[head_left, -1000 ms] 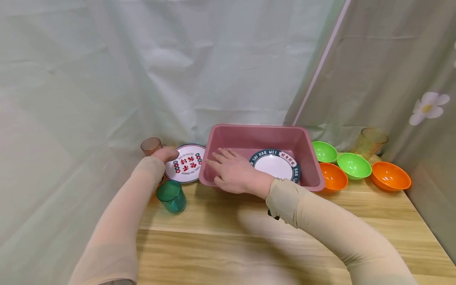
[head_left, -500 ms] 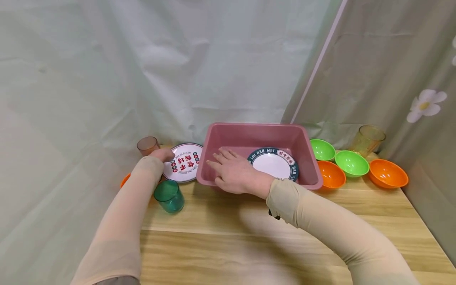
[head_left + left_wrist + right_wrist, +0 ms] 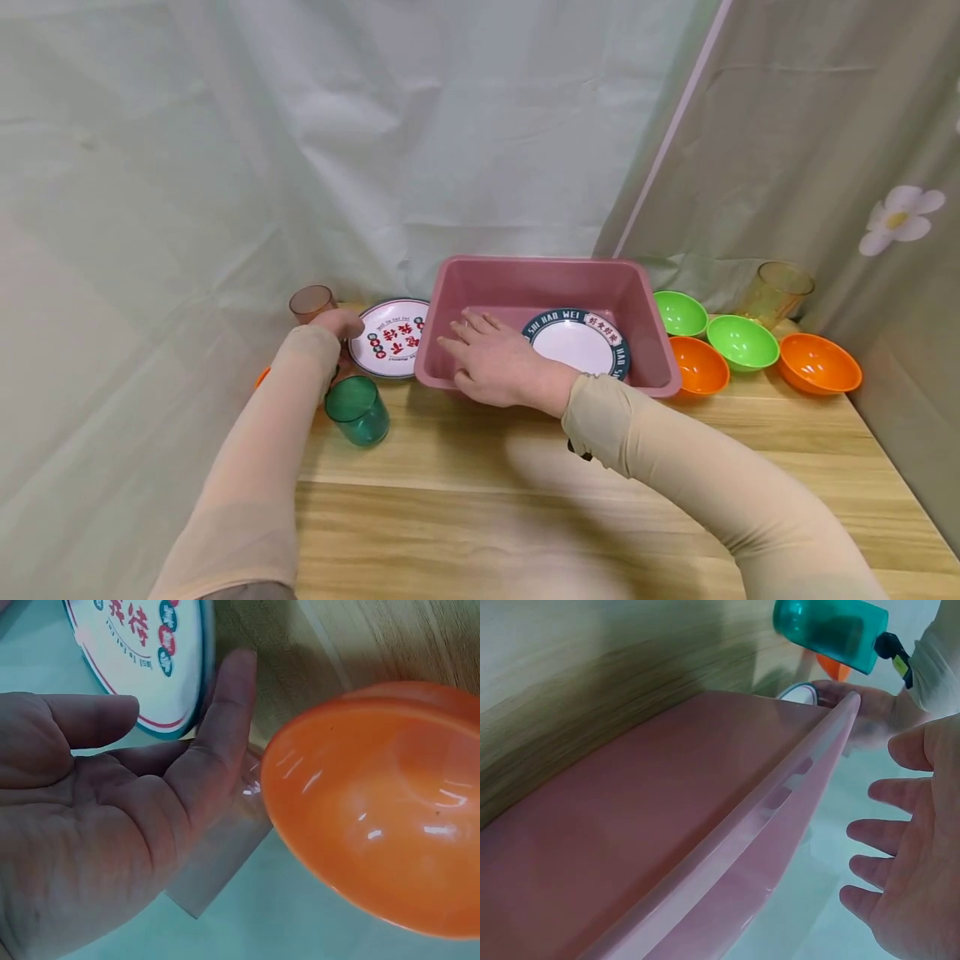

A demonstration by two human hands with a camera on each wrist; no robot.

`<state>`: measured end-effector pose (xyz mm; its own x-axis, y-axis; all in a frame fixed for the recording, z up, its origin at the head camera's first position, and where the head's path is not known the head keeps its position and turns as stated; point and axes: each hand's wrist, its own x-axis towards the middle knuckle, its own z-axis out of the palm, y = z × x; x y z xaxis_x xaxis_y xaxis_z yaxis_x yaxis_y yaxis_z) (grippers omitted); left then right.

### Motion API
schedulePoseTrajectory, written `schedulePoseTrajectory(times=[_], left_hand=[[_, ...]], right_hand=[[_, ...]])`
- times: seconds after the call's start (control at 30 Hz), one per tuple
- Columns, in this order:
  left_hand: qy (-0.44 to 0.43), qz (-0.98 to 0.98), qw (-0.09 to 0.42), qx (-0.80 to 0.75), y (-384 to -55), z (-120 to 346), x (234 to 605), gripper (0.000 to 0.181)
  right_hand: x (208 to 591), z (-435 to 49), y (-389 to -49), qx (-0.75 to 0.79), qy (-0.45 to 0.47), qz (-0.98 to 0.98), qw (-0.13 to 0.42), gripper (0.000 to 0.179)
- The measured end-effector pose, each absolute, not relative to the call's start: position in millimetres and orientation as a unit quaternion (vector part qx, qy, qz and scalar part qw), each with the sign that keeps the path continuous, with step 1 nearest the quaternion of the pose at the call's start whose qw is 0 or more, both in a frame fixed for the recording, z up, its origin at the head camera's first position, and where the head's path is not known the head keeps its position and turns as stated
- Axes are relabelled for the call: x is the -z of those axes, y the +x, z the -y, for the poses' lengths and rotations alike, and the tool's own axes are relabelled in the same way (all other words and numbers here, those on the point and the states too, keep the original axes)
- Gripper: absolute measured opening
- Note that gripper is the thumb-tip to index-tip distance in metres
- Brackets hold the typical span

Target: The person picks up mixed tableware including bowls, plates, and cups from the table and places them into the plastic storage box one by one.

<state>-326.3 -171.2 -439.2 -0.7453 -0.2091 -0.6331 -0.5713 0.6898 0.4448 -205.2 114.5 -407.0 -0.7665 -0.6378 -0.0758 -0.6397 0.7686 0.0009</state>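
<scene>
Your left hand [image 3: 337, 323] is straddling the rim of the printed round plate [image 3: 392, 336] near the back-left corner of the tabletop [image 3: 420, 525]; only the left wrist view is showing fingers behind it and a glossy orange bowl [image 3: 375, 817] alongside, pinch or not I cannot tell. Your right hand [image 3: 495, 358] is hovering, fingers spread, over the smooth pink tub [image 3: 547, 285].

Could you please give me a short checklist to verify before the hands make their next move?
1. Left hand secure on the red-lettered plate: cannot tell; the edge lies near thumb and fingers.
2. Right hand free: ok, holding nothing.
3. Pink basin unobstructed from above: not ok; in the head view the right hand covers part.
4. White-centred plate face-up in the basin: ok.
5. Teal cup upright: ok.
6. Nearest orange bowl clear of the left hand: cannot tell; they look close.
</scene>
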Motion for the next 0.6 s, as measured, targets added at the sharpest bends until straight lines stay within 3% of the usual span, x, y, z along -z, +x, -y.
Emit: schedulePoseTrajectory(times=[0.3, 0.6], left_hand=[[-0.236, -0.851, 0.25, -0.397, -329, 176, 441, 0.036], [-0.2, -0.827, 0.258, -0.457, -329, 182, 427, 0.036]], right_hand=[[408, -116, -203, -0.022, -0.341, -0.939, 0.027, 0.055], [409, -118, -202, -0.015, -0.344, -0.938, 0.02, 0.054]])
